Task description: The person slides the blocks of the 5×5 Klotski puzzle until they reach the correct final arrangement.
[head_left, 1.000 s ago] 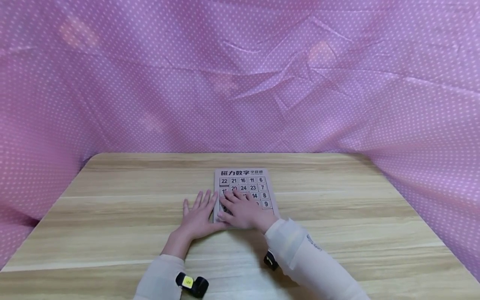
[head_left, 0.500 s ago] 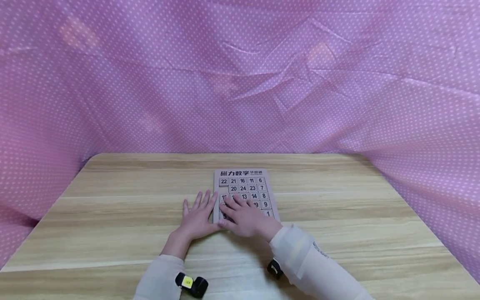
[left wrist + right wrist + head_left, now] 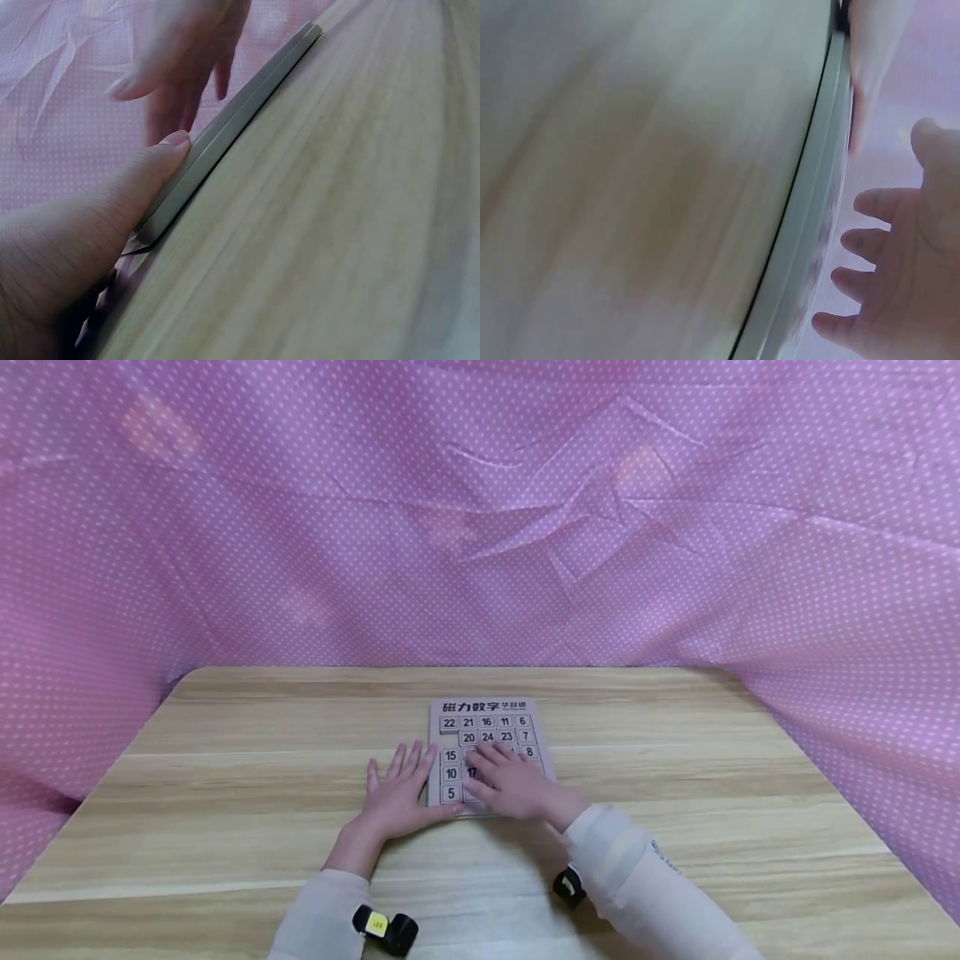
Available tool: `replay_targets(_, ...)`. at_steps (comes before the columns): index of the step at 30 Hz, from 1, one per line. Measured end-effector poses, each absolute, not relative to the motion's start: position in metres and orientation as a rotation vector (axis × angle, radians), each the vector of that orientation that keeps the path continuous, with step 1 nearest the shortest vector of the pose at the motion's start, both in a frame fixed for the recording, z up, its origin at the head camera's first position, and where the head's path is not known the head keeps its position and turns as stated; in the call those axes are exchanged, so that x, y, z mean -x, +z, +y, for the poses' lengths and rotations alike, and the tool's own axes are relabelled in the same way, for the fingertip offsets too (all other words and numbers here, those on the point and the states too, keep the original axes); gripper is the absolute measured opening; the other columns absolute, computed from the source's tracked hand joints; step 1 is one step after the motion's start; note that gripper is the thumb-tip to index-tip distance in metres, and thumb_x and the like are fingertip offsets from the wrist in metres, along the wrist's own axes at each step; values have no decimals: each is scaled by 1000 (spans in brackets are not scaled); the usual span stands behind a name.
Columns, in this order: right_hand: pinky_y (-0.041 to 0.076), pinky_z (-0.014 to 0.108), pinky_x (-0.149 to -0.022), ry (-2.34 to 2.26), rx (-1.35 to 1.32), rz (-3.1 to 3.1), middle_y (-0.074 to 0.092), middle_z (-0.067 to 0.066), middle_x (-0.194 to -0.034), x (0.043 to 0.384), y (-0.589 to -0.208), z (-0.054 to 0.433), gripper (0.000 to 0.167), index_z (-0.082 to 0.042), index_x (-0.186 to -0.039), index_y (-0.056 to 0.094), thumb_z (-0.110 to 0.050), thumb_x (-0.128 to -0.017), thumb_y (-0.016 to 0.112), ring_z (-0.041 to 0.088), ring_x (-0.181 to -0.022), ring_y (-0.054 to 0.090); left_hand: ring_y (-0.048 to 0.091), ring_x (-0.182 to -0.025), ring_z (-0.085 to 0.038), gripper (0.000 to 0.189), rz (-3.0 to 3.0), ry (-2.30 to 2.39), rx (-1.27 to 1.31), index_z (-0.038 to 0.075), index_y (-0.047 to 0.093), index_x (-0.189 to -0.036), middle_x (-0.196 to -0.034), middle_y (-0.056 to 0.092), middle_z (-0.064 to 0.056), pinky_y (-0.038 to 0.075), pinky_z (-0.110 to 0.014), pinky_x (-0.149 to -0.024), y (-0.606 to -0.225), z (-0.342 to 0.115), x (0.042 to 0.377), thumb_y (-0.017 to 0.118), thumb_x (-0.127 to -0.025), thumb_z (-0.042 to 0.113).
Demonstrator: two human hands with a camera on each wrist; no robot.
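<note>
A number slide puzzle (image 3: 433, 735) with square numbered tiles lies flat on the table. Its left column shows 22, a gap, then tile 15 (image 3: 450, 756), 10 and 5. My left hand (image 3: 395, 800) rests at the puzzle's left front corner, fingers spread straight on the table. In the left wrist view its thumb (image 3: 161, 161) lies along the upper edge of the frame. Over the middle and right front tiles is my right hand (image 3: 513, 783), fingers extended and holding nothing; several tiles are hidden below it. The right wrist view shows these fingers (image 3: 866, 244) apart from the puzzle's side.
The wooden table (image 3: 225, 827) extends around the puzzle on all sides. A pink dotted cloth (image 3: 480, 527) hangs behind and at both sides of it. Black wrist cameras (image 3: 386, 929) are strapped over the sleeves.
Tile 15 has slid toward me from the second row to the third, leaving a gap under 22. My right hand drew back, then shifted right. The left hand stayed put.
</note>
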State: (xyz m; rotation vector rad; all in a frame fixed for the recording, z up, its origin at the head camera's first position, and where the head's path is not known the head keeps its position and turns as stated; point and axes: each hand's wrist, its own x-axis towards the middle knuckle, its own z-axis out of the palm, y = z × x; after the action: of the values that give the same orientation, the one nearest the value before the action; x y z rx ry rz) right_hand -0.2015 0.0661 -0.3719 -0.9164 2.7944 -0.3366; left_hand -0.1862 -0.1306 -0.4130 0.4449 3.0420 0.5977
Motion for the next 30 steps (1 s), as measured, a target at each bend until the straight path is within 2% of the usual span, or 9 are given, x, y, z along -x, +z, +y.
replay_targets(11,15,54,-96,-317,659,2866,17,19,-139,215,-375,101,61,-7,-135,28,-48,-90,28,35,-126,10,1,-128,-29,104,3035,602,-439,14,17,-139,-142,11,-10,-8,-56,-94,-412,-130,187,43,-61,78)
replay_targets(30,16,53,-96,-261,775,2854,19,18,-138,215,-373,81,56,-12,-134,32,-47,-90,28,33,-126,13,1,-128,-29,103,3028,593,-426,14,17,-139,-142,11,-10,-8,-56,-94,-410,-131,186,43,-62,77)
